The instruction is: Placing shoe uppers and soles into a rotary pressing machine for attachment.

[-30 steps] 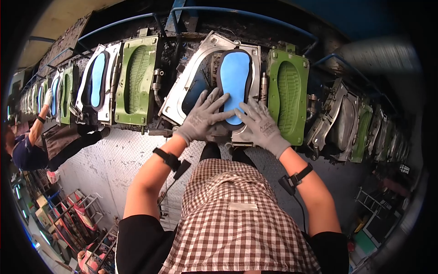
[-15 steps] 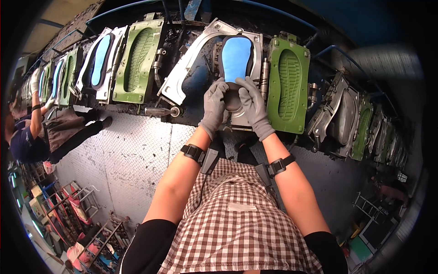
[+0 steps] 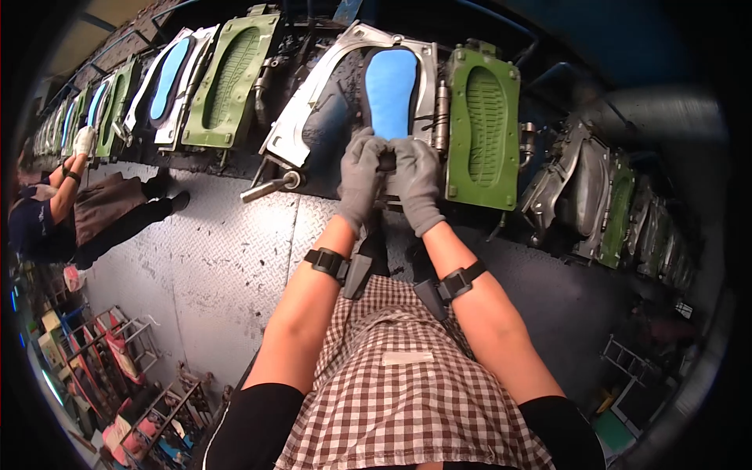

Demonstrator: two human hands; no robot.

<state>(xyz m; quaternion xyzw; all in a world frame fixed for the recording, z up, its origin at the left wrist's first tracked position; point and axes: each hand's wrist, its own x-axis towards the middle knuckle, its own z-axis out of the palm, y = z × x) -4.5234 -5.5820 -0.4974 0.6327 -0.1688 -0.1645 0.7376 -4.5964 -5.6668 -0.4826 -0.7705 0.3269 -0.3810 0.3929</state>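
Grey gloves cover both hands. The left hand (image 3: 359, 176) and right hand (image 3: 415, 184) pinch the bottom of the blue shoe sole (image 3: 390, 90) in its metal mold (image 3: 345, 94).

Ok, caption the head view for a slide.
Gloved left hand and right hand grip the blue sole's lower end in an open mould.

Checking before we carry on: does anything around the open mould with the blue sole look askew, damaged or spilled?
Nothing stands out. The blue sole lies straight in its metal mould frame, and the green mould lid beside it stands open and looks intact. Both gloved hands, left hand and right hand, meet at the sole's lower end. No spill visible.
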